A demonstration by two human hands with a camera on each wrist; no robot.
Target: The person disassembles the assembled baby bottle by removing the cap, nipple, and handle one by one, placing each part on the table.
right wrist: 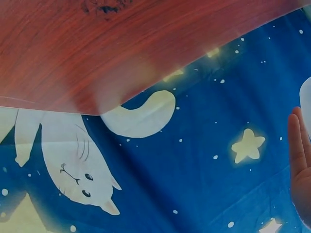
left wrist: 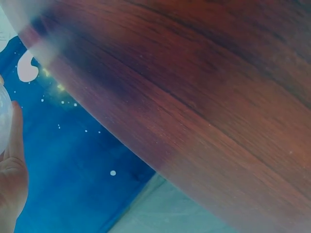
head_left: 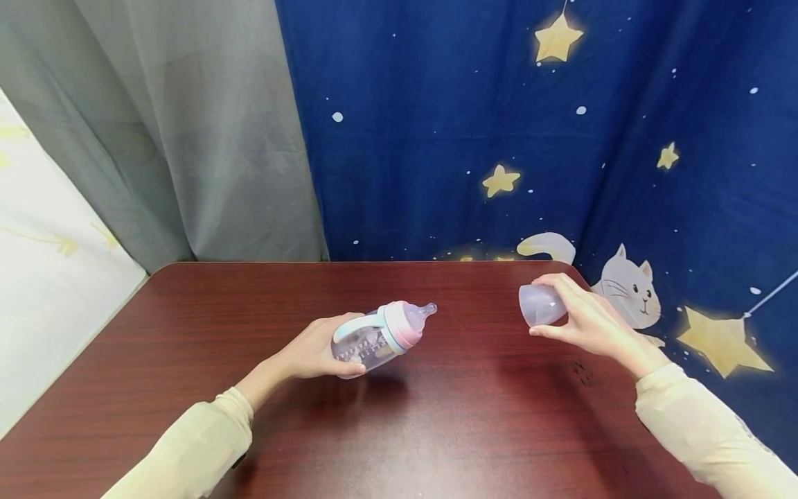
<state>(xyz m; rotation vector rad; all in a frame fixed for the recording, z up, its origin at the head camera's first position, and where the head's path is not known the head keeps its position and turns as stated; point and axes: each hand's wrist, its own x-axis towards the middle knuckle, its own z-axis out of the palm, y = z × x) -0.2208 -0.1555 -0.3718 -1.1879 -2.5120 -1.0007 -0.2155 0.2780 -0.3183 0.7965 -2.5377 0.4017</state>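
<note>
In the head view my left hand (head_left: 318, 348) grips a clear baby bottle (head_left: 369, 346) round its body, tilted with the teat pointing up and to the right. The bottle has a pink collar, a pale blue-and-white handle and printed marks on its side. Off to the right, my right hand (head_left: 580, 315) holds a translucent domed bottle cap (head_left: 541, 305) between thumb and fingers, its wide rim facing left toward the teat. A stretch of table separates bottle and cap. Each wrist view shows only part of its hand, with the held item's edge at the frame border.
A dark red-brown wooden table (head_left: 461, 416) lies under both hands, with a small dark mark (head_left: 581, 372) near its right side. Behind its far edge hang a grey curtain (head_left: 231, 138) and a blue curtain (head_left: 424, 138) printed with stars and a cat.
</note>
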